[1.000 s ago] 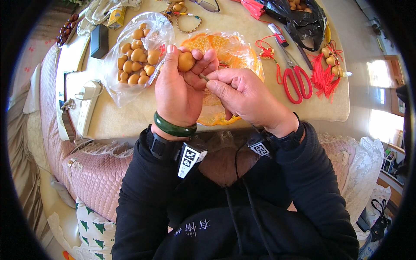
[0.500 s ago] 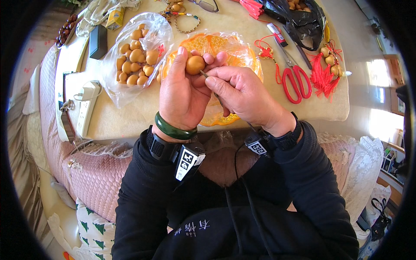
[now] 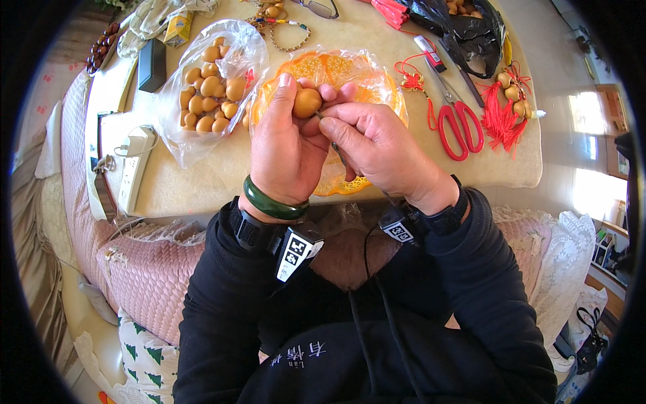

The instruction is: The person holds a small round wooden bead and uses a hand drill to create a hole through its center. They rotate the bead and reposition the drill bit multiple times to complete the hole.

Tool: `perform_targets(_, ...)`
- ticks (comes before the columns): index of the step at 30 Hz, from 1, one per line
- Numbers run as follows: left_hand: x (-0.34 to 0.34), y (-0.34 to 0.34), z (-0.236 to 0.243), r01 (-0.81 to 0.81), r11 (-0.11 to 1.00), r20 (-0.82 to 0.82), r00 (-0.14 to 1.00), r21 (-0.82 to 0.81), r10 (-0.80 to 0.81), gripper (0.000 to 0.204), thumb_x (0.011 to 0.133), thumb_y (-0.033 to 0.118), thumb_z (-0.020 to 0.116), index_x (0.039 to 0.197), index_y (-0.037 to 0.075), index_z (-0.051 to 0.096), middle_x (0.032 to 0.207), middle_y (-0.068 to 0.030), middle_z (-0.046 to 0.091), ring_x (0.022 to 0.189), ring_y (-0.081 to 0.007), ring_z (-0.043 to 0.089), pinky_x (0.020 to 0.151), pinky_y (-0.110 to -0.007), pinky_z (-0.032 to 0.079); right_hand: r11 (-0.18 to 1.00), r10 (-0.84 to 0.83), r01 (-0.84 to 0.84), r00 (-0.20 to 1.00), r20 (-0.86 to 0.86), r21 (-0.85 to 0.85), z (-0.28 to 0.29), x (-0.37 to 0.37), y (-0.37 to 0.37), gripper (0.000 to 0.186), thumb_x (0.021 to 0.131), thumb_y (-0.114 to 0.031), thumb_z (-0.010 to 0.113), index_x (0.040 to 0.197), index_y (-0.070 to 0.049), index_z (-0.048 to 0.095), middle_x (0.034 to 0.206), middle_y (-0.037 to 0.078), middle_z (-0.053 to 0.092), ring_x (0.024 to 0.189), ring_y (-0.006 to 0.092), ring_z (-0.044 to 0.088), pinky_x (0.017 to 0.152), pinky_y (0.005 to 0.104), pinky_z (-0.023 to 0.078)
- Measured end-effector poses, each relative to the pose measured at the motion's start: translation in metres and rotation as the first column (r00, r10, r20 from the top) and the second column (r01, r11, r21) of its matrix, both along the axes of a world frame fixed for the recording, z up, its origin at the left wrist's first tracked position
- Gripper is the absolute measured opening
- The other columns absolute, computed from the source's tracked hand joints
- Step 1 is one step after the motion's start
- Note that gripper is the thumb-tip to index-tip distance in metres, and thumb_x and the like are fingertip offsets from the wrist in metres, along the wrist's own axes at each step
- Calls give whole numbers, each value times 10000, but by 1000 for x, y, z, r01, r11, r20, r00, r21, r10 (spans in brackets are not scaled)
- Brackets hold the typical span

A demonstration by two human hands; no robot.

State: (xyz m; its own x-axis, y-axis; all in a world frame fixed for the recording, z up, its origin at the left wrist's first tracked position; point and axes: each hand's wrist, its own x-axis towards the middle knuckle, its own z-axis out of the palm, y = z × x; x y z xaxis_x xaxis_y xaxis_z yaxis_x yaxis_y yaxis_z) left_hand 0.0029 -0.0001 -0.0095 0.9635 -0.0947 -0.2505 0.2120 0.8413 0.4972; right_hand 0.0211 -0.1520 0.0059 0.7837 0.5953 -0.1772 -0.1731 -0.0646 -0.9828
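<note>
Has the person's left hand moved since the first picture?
Yes: the left hand has shifted slightly rightward, closer to the red-handled scissors on the table.

Eyeglasses (image 3: 323, 9) at 12 o'clock, cut off by upper edge. Red-handled scissors (image 3: 461, 108) at 2. Dark box (image 3: 153, 65) at 10, small yellow box (image 3: 179, 29) near it. White power strip (image 3: 134, 173) at 9. Tree-patterned cushion (image 3: 149, 357) at 8. Black item (image 3: 591, 349) at 4, perhaps bag, too blurred to tell.

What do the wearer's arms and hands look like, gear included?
Long black sleeves. Left hand: ungloved, dark green bangle, black wrist strap, block with square black-and-white markings. Right hand: ungloved, black band, similarly marked unit.
</note>
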Motion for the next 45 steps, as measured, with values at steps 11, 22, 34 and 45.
perform_targets(11,-1,-3,3,-28,998,-4,1000,64,29,318,1076,346,376,1051,59,512,985,-84,609,1127,-303,627,962,-416,516,998,-38,39,999,-18,52,-1,-3,4,257,1022,-180,516,1011,22,674,699,11,607,521,74,565,461,224,468)
perform_targets(22,-1,-4,5,-47,994,2,999,98,47,304,1077,329,378,1038,61,516,975,-82,608,1106,-301,638,963,-419,516,999,-12,14,999,-46,40,2,-3,2,265,1026,-190,515,1006,18,679,696,15,613,520,74,563,462,221,469)
perform_targets(34,-2,-4,6,-39,998,4,999,58,39,302,1078,341,370,1050,70,501,991,-79,600,1123,-291,630,916,-415,539,996,22,-15,997,-74,85,2,0,-1,281,1032,-188,500,1013,30,677,677,21,613,510,80,565,457,223,465)
perform_targets(45,-2,-4,4,-51,999,-37,998,3,51,293,1075,326,380,1038,71,519,972,-86,618,1102,-303,636,947,-437,524,999,-11,7,998,69,45,0,0,2,250,1021,-171,518,962,21,667,742,38,642,536,85,574,469,225,468)
